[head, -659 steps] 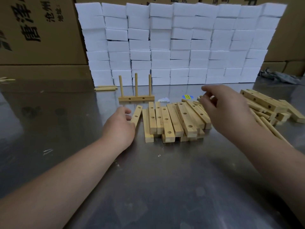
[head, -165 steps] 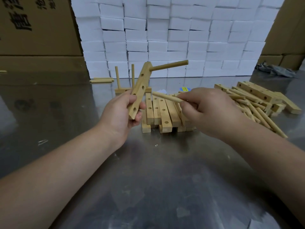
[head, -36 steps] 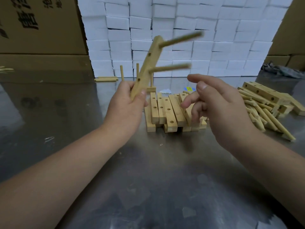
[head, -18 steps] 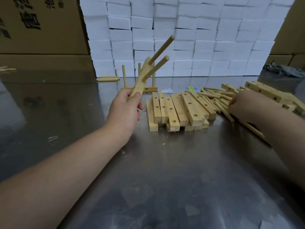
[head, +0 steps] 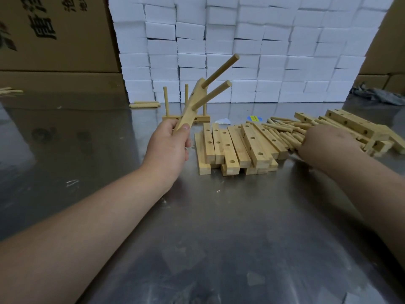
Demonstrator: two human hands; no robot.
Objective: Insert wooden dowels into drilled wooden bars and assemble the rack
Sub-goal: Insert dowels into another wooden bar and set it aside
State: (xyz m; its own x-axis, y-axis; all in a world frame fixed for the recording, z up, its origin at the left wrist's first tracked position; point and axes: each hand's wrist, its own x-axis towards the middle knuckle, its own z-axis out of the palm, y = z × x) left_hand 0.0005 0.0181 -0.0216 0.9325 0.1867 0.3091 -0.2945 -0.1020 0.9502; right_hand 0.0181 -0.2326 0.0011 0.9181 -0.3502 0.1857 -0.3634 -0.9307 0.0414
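Gripping bar [head: 186, 119] in my left hand [head: 169, 145]; right hand [head: 326, 143] on dowel pile [head: 285, 130], fingers' state hidden. Risk: tilted bar sheds seated dowels [head: 211, 95].

Stacked white blocks [head: 241, 51] stand between cardboard boxes [head: 54, 34] on the metal table [head: 219, 238], near perhaps a grey rag [head: 377, 96].

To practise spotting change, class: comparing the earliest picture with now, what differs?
The left hand lifted a bar off the table and grips it tilted, two dowels now inserted. The right hand moved right onto the dowel pile. The standing rack and bar stack stayed.
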